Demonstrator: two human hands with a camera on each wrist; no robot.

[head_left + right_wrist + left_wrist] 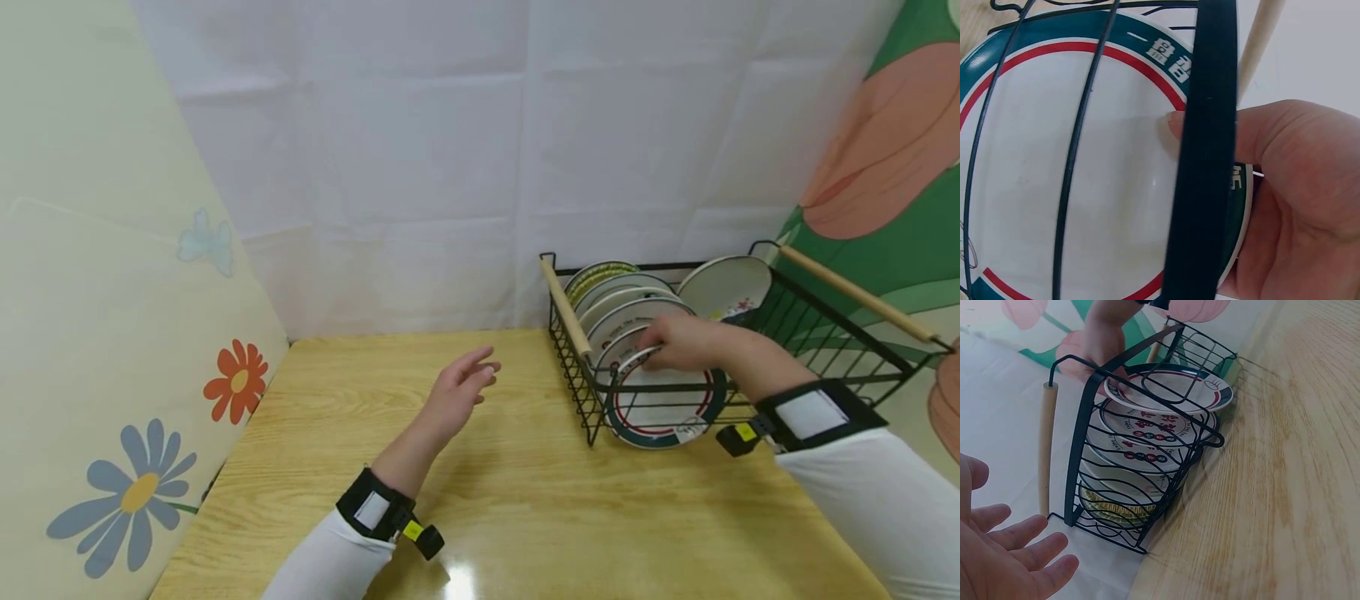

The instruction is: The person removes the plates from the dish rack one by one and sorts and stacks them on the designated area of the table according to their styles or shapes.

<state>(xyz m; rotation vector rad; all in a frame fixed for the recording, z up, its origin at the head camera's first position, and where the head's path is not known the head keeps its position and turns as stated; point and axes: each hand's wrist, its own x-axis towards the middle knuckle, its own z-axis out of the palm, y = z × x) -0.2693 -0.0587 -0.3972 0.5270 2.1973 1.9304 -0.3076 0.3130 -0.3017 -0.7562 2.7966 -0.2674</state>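
Observation:
My right hand (677, 340) reaches into a black wire dish rack (577, 392) and pinches the rim of a white plate (660, 396) with a dark green edge and a red ring. In the right wrist view the thumb (1247, 134) lies on the front of this plate (1085, 175), the other fingers behind it, partly hidden by a rack bar. That plate stands frontmost in a row of several plates (630, 321). To the left of the rack my left hand (455, 392) hovers over the table with fingers spread and nothing in it.
The rack has wooden handles (566, 308) at both ends. A white bowl-like dish (726, 287) with a flower print leans at its back right. Behind the wooden table (480, 500) hangs a white cloth (412, 167); flower-printed panels stand at both sides.

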